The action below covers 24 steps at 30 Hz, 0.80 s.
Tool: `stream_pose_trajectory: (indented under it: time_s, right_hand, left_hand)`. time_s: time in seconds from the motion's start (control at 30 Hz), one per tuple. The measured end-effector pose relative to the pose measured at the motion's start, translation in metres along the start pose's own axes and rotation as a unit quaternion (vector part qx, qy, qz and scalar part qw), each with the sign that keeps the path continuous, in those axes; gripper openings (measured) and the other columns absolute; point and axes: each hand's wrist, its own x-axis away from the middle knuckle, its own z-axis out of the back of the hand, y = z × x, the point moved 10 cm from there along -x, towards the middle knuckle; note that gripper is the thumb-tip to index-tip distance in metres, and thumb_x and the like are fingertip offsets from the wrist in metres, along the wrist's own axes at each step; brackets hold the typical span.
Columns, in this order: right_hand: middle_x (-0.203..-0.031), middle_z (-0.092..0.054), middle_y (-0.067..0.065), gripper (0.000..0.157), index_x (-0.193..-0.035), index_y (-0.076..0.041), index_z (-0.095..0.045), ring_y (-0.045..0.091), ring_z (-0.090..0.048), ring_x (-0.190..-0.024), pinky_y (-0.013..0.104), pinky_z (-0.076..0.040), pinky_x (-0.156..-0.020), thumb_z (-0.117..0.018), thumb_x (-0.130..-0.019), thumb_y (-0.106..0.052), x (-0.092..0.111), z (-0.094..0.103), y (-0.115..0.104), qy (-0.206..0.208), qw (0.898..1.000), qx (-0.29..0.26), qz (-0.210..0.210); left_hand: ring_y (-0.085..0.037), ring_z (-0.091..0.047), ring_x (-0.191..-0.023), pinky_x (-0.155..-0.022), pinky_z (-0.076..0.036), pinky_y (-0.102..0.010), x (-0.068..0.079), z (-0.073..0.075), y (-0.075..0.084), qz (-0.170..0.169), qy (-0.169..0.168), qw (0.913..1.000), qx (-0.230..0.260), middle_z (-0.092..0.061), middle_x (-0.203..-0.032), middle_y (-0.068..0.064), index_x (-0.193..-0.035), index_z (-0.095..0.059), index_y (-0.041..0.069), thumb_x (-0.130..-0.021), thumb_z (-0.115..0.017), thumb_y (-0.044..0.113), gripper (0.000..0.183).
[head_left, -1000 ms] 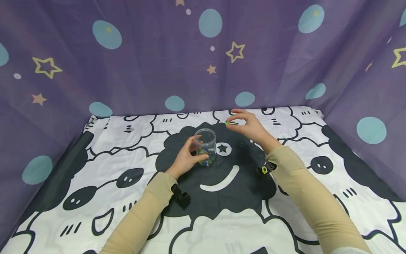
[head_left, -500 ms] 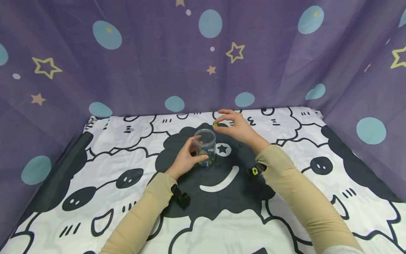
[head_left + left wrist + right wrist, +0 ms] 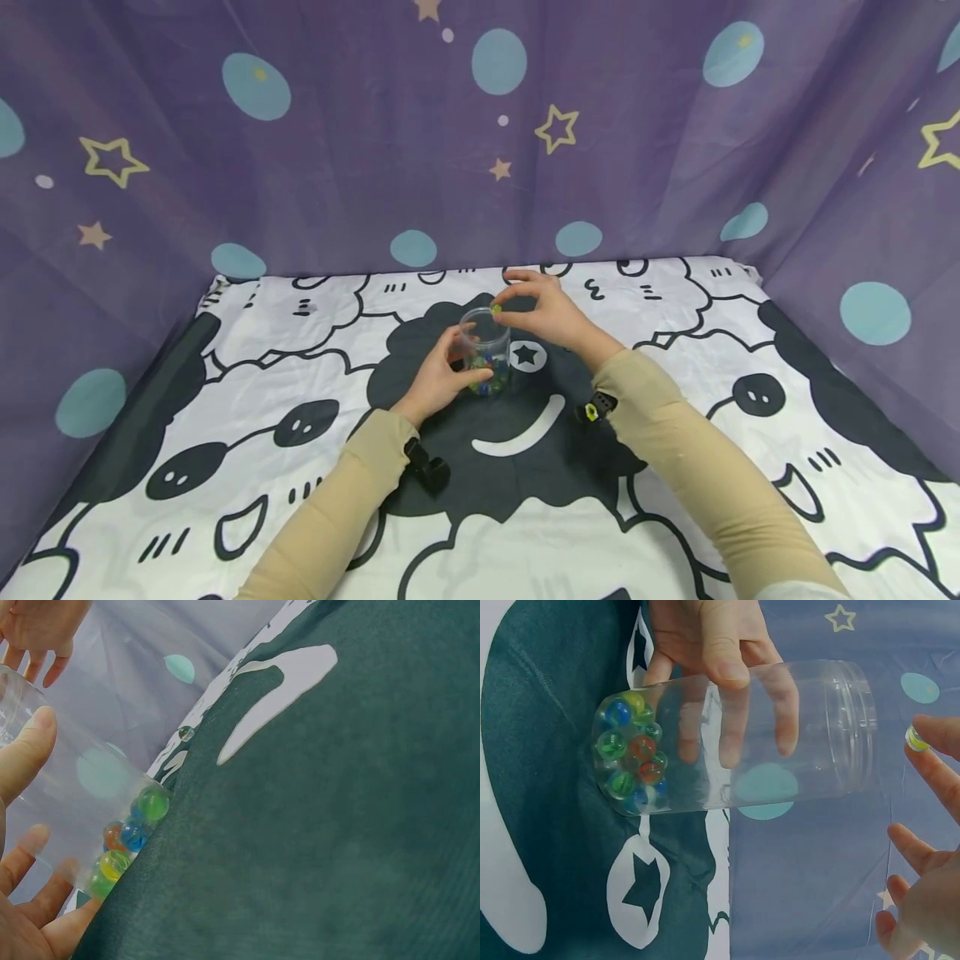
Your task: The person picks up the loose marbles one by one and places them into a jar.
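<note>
A clear plastic jar (image 3: pixel 492 351) without a lid stands upright on the cloth, with several glass marbles (image 3: pixel 634 746) in green, blue, red and yellow at its bottom. My left hand (image 3: pixel 444 377) grips the jar from the left, thumb on the near side and fingers around the back. Above the rim, at the right of the jar's mouth, my right hand (image 3: pixel 546 314) pinches a yellow-green marble (image 3: pixel 916 739) between thumb and index finger. The other fingers of that hand are spread. In the left wrist view the right hand shows only in part.
One loose clear marble (image 3: pixel 186 733) lies on the cloth (image 3: pixel 540 542) to the right of the jar. The cloth carries a black and white cartoon print. A purple curtain (image 3: pixel 345 150) with stars and ovals hangs behind and at both sides.
My right hand has moved left with the pinched marble, from well right of the jar to over its rim. My left hand and the jar have stayed in place.
</note>
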Motion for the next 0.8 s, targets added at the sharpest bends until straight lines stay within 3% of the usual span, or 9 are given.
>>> stream_pose_trajectory:
  time_s: [0.43,0.6,0.8]
  right_hand:
    - [-0.15,-0.035,0.013,0.027,-0.111,-0.008,-0.069,0.037,-0.018,-0.142,0.06,-0.023,-0.113,-0.067,-0.089,-0.023,-0.001,-0.005,-0.002,-0.007,1.0,-0.003,-0.005]
    - [-0.148,-0.036,0.014,0.026,-0.111,-0.006,-0.069,0.034,-0.025,-0.14,0.057,-0.032,-0.11,-0.068,-0.088,-0.02,-0.001,0.001,0.0,0.002,1.0,-0.011,0.001]
    - [-0.147,-0.039,0.014,0.027,-0.11,-0.004,-0.069,0.032,-0.029,-0.14,0.055,-0.03,-0.112,-0.069,-0.087,-0.018,0.003,0.005,0.006,0.006,0.999,-0.034,-0.005]
  left_hand:
    - [-0.033,-0.048,-0.125,-0.096,-0.048,-0.049,0.002,0.004,-0.003,0.009,0.004,0.9999,-0.007,-0.047,-0.132,-0.011,-0.145,-0.034,0.017,-0.084,-0.074,0.02,0.073]
    - [-0.033,-0.047,-0.125,-0.096,-0.048,-0.049,0.001,0.004,0.001,0.001,0.0,1.0,-0.007,-0.046,-0.132,-0.011,-0.145,-0.033,0.017,-0.084,-0.073,0.02,0.073]
    - [-0.032,-0.045,-0.127,-0.096,-0.048,-0.049,0.002,0.002,-0.001,0.013,-0.003,0.9999,-0.005,-0.045,-0.133,-0.01,-0.144,-0.033,0.019,-0.085,-0.073,0.019,0.072]
